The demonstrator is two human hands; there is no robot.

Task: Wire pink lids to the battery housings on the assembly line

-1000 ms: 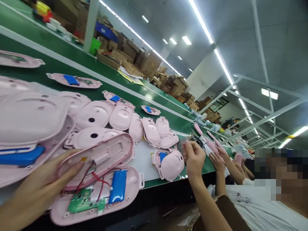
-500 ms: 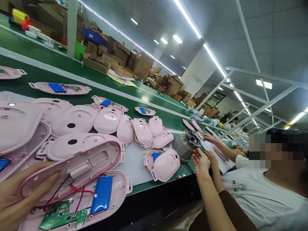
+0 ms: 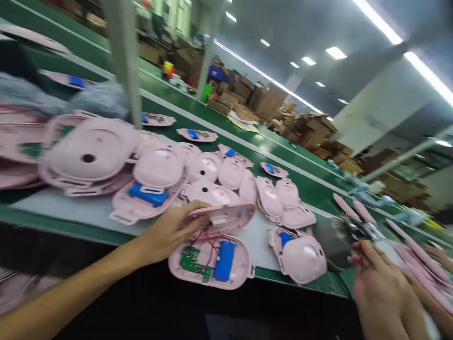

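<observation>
My left hand [image 3: 182, 229] grips a pink plastic shell half [image 3: 230, 218], thumb inside it, tilted up over its mate. Red wires join it to the lower shell half [image 3: 244, 274], which carries a green circuit board [image 3: 193, 259] and a blue battery pack [image 3: 224, 260]. This lower half juts past the bench's front edge. Off to the right, my right hand [image 3: 378, 278] is at a grey machine [image 3: 331, 241] with a shiny metal top, blurred by motion. Its fingers are curled together there; what they hold, if anything, is hidden.
Pink shells [image 3: 283, 205] lie piled along the green bench, several with blue batteries showing. One closed shell [image 3: 304, 259] sits near the front edge. A grey post [image 3: 123, 61] rises at left. Another person's hand [image 3: 439, 257] is at far right. Cardboard boxes [image 3: 269, 101] are stacked behind.
The view has swung left and drawn back. My right hand's fingers, spread before, are now curled at the machine's metal top. My left hand still holds the raised shell half.
</observation>
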